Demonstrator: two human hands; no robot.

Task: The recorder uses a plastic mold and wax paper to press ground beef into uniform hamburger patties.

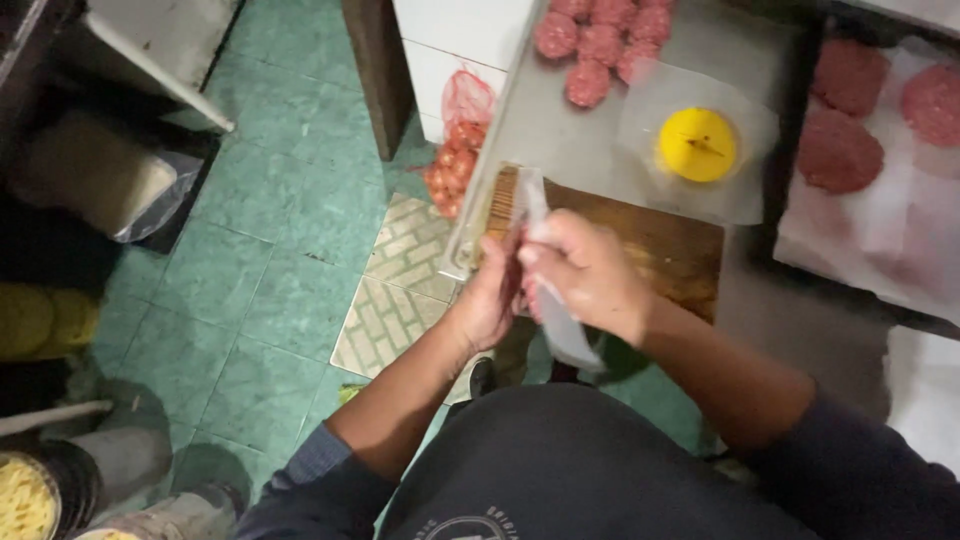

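At the bottom of the frame a dark charcoal shirt (580, 460) covers the chest, with a curved pale printed emblem, partly cut off, at the lower edge. Both sleeves are pushed up: the left sleeve (310, 480), bluish-grey and bunched, at lower left, the right sleeve (870, 470), dark, at lower right. The left hand (490, 295) and right hand (585, 270) are bare, without gloves.

Motion-blurred: clear plastic sheet (552, 300) between the hands, its lower end smeared. Hidden behind the right hand (585, 270): left hand (492, 298) fingertips. Cut off at twelve o'clock: meat balls (600, 45). Cropped at two o'clock: flat patties (880, 105). Contents of red net bag (458, 150) too small to identify.
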